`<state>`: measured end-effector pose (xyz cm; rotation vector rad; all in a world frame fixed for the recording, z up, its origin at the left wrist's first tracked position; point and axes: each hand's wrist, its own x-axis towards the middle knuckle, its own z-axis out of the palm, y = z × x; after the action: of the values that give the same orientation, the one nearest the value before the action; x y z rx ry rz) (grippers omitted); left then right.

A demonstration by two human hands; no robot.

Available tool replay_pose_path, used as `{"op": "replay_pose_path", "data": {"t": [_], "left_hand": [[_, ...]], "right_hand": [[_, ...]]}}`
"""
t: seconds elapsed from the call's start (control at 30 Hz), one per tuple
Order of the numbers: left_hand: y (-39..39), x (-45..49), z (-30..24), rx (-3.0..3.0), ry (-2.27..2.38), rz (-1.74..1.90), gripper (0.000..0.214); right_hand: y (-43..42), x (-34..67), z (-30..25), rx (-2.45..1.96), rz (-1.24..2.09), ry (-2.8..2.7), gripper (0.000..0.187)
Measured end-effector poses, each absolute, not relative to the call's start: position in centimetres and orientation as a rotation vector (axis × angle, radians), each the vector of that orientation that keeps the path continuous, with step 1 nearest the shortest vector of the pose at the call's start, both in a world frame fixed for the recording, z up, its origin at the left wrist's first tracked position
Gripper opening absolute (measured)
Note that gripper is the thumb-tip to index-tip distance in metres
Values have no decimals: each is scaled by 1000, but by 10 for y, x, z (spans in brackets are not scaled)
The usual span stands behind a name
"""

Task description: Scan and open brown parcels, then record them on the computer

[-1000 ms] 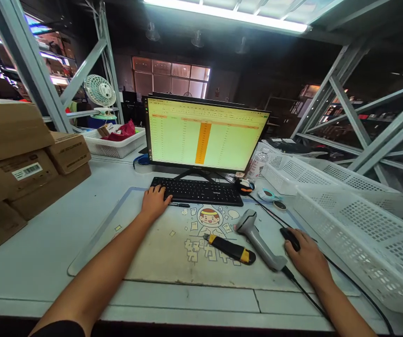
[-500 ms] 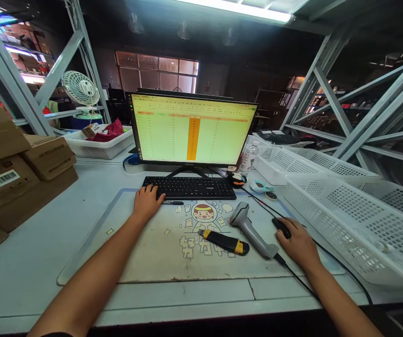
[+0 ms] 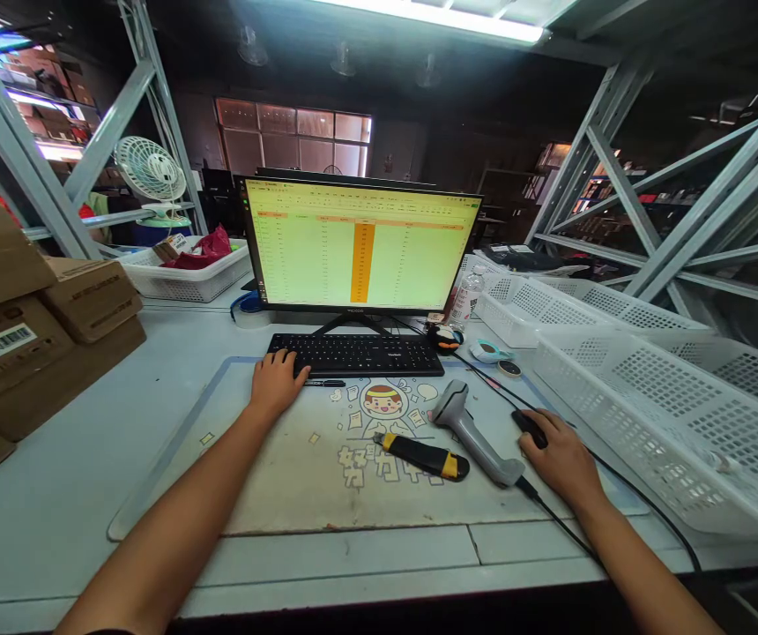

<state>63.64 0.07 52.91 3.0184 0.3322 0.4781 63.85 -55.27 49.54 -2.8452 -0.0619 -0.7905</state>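
My left hand (image 3: 276,383) rests with its fingers apart on the left end of the black keyboard (image 3: 366,354). A black pen (image 3: 326,384) lies just right of its thumb. On the right side of the desk mat (image 3: 273,494), my right hand (image 3: 562,454) is wrapped over a black computer mouse (image 3: 530,429), which its palm and fingers partly cover. Between the hands lie a grey barcode scanner (image 3: 478,437) and a black and yellow utility knife (image 3: 424,456). Behind the keyboard, a monitor (image 3: 313,256) shows a spreadsheet with an orange column.
Cardboard boxes (image 3: 35,344) are stacked at the left. White plastic baskets (image 3: 617,379) line the right side. A water bottle (image 3: 467,298) and a tape roll (image 3: 251,313) flank the monitor. Another basket (image 3: 184,280) stands near a small fan (image 3: 150,168). The scanner's cable (image 3: 561,520) runs toward the front edge.
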Motion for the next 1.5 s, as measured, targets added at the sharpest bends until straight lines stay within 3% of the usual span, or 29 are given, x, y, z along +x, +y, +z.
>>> {"op": "replay_pose_path", "data": {"t": [1.5], "left_hand": [[2, 641, 522, 2934, 346, 533, 50]], "right_hand": [[-579, 670, 473, -2804, -827, -268, 64]]}}
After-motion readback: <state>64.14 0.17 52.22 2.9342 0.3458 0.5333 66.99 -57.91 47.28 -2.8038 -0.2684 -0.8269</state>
